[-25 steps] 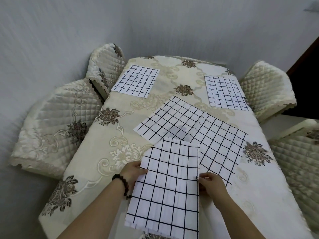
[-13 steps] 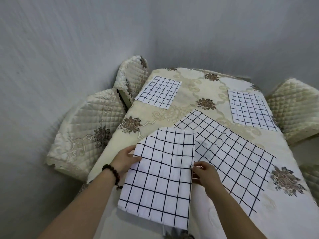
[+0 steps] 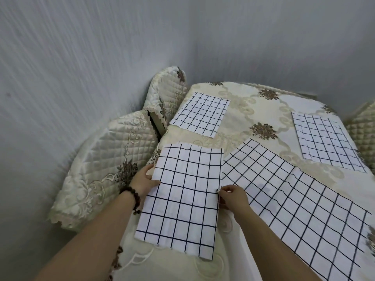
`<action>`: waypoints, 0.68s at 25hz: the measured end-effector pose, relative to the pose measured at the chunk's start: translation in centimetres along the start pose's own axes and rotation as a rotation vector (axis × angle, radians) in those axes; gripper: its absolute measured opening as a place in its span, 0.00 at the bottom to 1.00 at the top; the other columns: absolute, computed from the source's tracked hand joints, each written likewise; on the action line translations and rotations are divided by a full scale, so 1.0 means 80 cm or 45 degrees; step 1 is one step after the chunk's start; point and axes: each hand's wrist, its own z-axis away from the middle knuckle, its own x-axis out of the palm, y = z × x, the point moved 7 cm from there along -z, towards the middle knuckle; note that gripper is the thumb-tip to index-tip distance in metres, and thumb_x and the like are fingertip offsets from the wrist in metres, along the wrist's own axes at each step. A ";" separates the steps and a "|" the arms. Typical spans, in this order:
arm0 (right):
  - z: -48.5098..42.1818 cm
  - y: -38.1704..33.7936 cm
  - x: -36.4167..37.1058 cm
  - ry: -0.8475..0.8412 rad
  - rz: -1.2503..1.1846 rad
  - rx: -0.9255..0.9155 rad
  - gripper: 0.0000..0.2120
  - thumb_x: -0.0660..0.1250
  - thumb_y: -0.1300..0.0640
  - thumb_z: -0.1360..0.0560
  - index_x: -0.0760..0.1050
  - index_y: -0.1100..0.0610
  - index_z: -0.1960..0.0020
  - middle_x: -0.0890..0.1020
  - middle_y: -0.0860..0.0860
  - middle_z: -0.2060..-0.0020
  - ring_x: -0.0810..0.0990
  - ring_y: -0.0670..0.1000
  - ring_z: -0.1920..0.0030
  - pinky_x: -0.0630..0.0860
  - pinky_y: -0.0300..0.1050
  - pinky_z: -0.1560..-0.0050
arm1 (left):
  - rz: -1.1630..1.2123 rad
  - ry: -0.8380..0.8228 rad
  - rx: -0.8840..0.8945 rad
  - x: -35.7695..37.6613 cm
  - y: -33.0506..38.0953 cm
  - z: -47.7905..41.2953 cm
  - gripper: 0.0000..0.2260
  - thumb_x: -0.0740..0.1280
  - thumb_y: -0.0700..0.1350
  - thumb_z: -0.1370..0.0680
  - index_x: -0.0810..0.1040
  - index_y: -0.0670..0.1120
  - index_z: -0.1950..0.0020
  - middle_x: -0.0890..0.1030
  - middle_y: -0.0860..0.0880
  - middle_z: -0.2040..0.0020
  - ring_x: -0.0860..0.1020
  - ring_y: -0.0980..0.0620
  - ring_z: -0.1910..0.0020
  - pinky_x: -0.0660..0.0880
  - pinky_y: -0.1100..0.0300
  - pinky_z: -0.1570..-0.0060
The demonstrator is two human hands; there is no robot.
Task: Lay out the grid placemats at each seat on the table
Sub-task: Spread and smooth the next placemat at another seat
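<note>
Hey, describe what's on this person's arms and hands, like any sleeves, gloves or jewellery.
Both forearms are bare as far as the picture shows: no sleeves and no gloves. The left hand has a bracelet of dark round beads at its wrist, with a bead or two dangling off it. The right hand shows no bracelet, watch or ring.

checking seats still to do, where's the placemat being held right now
In the head view, the held placemat is at the table's near-left edge, between both hands, beside the large grid cloth.
</note>
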 end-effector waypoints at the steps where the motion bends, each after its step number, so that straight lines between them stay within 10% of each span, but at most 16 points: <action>1: -0.004 0.003 0.003 0.013 0.046 0.009 0.03 0.71 0.60 0.29 0.78 0.57 0.62 0.82 0.60 0.63 0.82 0.61 0.60 0.81 0.59 0.52 | -0.052 0.042 -0.001 -0.003 -0.006 -0.007 0.30 0.69 0.31 0.27 0.65 0.45 0.28 0.77 0.46 0.56 0.77 0.45 0.55 0.76 0.52 0.50; 7: -0.011 0.011 0.011 0.033 0.153 0.034 0.07 0.71 0.62 0.30 0.77 0.54 0.64 0.81 0.54 0.65 0.81 0.55 0.61 0.81 0.54 0.52 | -0.270 0.252 0.047 -0.015 -0.013 -0.028 0.17 0.69 0.33 0.28 0.75 0.41 0.39 0.74 0.49 0.69 0.73 0.53 0.68 0.70 0.63 0.67; 17: -0.014 -0.002 0.039 0.010 0.221 -0.020 0.08 0.70 0.59 0.28 0.80 0.64 0.62 0.84 0.59 0.67 0.84 0.57 0.65 0.83 0.54 0.59 | -0.342 0.380 0.023 -0.049 -0.022 -0.050 0.17 0.72 0.36 0.29 0.76 0.40 0.41 0.80 0.46 0.60 0.78 0.47 0.50 0.74 0.54 0.47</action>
